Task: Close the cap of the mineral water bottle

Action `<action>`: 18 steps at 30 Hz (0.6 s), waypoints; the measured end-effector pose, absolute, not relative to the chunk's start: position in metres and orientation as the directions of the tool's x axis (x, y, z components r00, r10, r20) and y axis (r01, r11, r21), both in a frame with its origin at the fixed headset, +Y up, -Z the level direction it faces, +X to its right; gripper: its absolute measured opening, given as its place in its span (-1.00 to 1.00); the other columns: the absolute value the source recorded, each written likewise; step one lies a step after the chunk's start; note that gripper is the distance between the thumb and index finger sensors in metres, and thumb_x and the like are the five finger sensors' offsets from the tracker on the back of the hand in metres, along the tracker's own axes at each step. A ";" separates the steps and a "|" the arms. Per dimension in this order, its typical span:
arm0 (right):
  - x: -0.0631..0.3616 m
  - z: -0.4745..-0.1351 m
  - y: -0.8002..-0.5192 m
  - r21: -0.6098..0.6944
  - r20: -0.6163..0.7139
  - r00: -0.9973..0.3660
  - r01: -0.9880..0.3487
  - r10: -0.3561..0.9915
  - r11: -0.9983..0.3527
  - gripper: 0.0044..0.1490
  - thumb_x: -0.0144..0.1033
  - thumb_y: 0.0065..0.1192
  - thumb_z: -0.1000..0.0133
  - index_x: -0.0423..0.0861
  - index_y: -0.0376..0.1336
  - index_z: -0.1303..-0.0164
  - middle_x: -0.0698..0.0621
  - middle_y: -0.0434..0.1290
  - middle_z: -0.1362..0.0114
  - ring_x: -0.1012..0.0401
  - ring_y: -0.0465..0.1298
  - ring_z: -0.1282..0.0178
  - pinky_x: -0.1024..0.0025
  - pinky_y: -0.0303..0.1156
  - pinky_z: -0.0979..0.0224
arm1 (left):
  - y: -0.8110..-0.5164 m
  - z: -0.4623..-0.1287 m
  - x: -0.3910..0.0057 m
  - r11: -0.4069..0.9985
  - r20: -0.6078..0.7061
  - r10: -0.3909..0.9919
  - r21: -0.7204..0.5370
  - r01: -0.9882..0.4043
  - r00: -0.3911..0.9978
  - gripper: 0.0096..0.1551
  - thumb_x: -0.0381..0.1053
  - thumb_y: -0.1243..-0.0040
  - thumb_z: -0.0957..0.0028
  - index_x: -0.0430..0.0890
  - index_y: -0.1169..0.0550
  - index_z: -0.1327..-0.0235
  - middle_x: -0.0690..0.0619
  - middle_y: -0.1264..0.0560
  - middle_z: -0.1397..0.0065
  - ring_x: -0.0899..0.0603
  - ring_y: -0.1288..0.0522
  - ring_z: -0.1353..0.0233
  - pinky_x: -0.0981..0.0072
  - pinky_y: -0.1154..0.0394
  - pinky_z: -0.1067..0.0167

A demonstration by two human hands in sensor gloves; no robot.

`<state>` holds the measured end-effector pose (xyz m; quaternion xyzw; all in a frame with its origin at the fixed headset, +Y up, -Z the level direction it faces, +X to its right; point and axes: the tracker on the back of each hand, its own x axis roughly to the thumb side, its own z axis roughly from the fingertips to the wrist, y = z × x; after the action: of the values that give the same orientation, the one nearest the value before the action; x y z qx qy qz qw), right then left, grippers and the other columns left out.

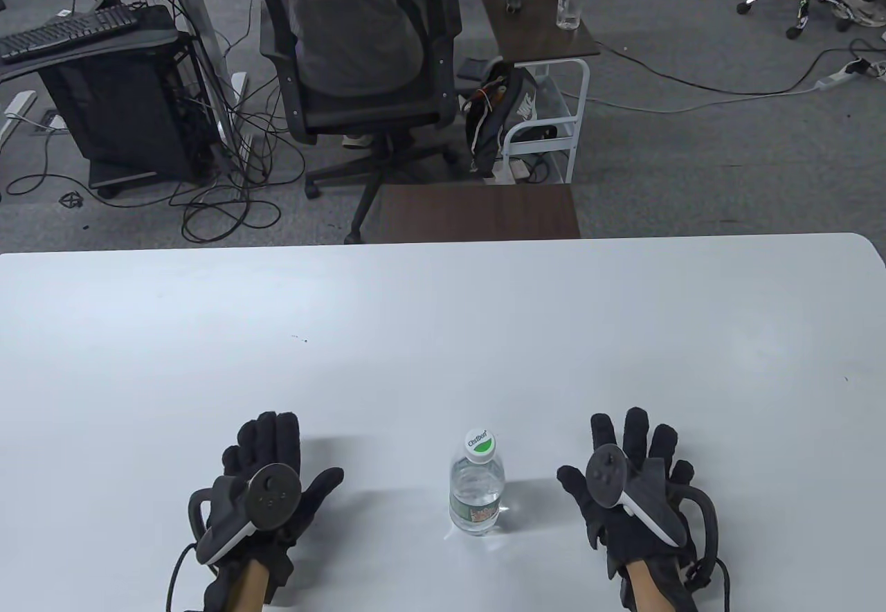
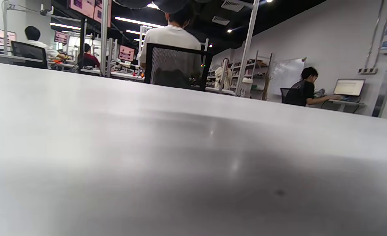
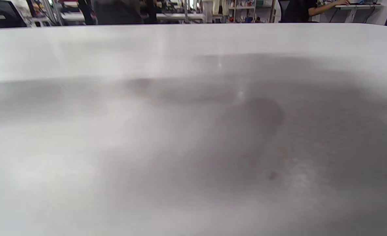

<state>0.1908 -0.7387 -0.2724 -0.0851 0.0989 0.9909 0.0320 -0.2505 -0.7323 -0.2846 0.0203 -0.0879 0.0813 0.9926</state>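
Observation:
A small clear mineral water bottle [image 1: 475, 491] stands upright on the white table [image 1: 443, 335] near its front edge. A white cap with a green mark [image 1: 480, 444] sits on its neck. My left hand [image 1: 277, 466] rests flat on the table to the left of the bottle, fingers spread, holding nothing. My right hand [image 1: 626, 463] rests flat to the right of the bottle, also empty. Both hands are apart from the bottle. The two wrist views show only bare tabletop [image 2: 180, 147], with no fingers and no bottle.
The table's far edge [image 1: 443, 241] faces an office floor with a black chair [image 1: 360, 58], a small brown side table [image 1: 477, 210] and cables. People sit at desks in the background of the left wrist view [image 2: 172, 49].

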 end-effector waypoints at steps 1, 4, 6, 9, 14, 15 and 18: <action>0.189 -0.272 -0.739 0.180 -0.171 -0.984 -0.072 0.041 -0.981 0.10 0.54 -0.48 -0.05 0.21 -0.55 -0.65 -0.14 -0.59 -0.70 -0.30 -0.45 -0.69 -0.46 -0.16 -0.60 | -0.732 -0.284 -0.246 0.985 0.185 0.167 0.003 -0.170 0.968 0.23 0.57 0.23 -0.07 -0.26 0.08 -0.71 -0.41 0.11 -0.70 -0.64 0.07 -0.64 -0.51 0.03 -0.43; 0.186 -0.275 -0.743 0.206 -0.169 -0.986 -0.046 0.011 -0.978 0.11 0.55 -0.48 -0.03 0.22 -0.56 -0.65 -0.14 -0.59 -0.71 -0.29 -0.45 -0.70 -0.44 -0.17 -0.62 | -0.730 -0.281 -0.230 0.985 0.211 0.171 0.001 -0.175 0.962 0.22 0.57 0.23 -0.07 -0.26 0.06 -0.71 -0.41 0.08 -0.71 -0.64 0.05 -0.64 -0.51 0.01 -0.43; 0.188 -0.276 -0.744 0.227 -0.180 -0.984 -0.057 0.015 -0.972 0.13 0.56 -0.47 -0.03 0.22 -0.57 -0.65 -0.14 -0.61 -0.70 -0.29 -0.47 -0.69 -0.43 -0.19 -0.63 | -0.730 -0.281 -0.222 0.983 0.214 0.184 -0.015 -0.185 0.959 0.22 0.56 0.22 -0.07 -0.25 0.06 -0.71 -0.41 0.08 -0.71 -0.64 0.04 -0.64 -0.51 0.01 -0.43; 0.192 -0.276 -0.745 0.228 -0.188 -0.982 -0.064 0.021 -0.971 0.13 0.55 -0.45 -0.04 0.20 -0.56 -0.66 -0.16 -0.60 -0.70 -0.30 -0.45 -0.69 -0.43 -0.17 -0.62 | -0.730 -0.280 -0.219 0.983 0.223 0.185 -0.020 -0.185 0.957 0.21 0.56 0.22 -0.07 -0.25 0.05 -0.71 -0.41 0.07 -0.70 -0.64 0.04 -0.63 -0.51 0.01 -0.42; 0.195 -0.277 -0.747 0.228 -0.198 -0.980 -0.078 0.033 -0.971 0.12 0.54 -0.43 -0.05 0.19 -0.54 -0.66 -0.17 -0.59 -0.70 -0.30 -0.44 -0.69 -0.42 -0.16 -0.63 | -0.731 -0.278 -0.222 0.983 0.210 0.181 -0.022 -0.181 0.961 0.21 0.56 0.21 -0.08 -0.25 0.05 -0.71 -0.41 0.07 -0.70 -0.64 0.04 -0.63 -0.51 0.01 -0.42; 0.195 -0.278 -0.748 0.230 -0.200 -0.979 -0.080 0.033 -0.970 0.12 0.54 -0.43 -0.05 0.19 -0.54 -0.66 -0.18 -0.58 -0.71 -0.30 -0.44 -0.69 -0.42 -0.16 -0.63 | -0.732 -0.279 -0.223 0.983 0.207 0.182 -0.027 -0.181 0.961 0.21 0.55 0.21 -0.08 -0.25 0.05 -0.71 -0.41 0.07 -0.70 -0.64 0.03 -0.63 -0.51 0.01 -0.42; 0.196 -0.278 -0.750 0.238 -0.202 -0.979 -0.074 0.025 -0.969 0.14 0.54 -0.40 -0.05 0.18 -0.53 -0.67 -0.20 -0.57 -0.71 -0.30 -0.42 -0.69 -0.42 -0.15 -0.63 | -0.733 -0.279 -0.223 0.983 0.202 0.185 -0.035 -0.182 0.962 0.21 0.56 0.21 -0.08 -0.26 0.05 -0.71 -0.41 0.07 -0.70 -0.64 0.04 -0.63 -0.51 0.01 -0.42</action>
<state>0.1957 -0.7498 -0.2778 -0.0993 0.1228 0.9871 0.0250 -0.2233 -0.7327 -0.2792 -0.0079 -0.1029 0.0927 0.9903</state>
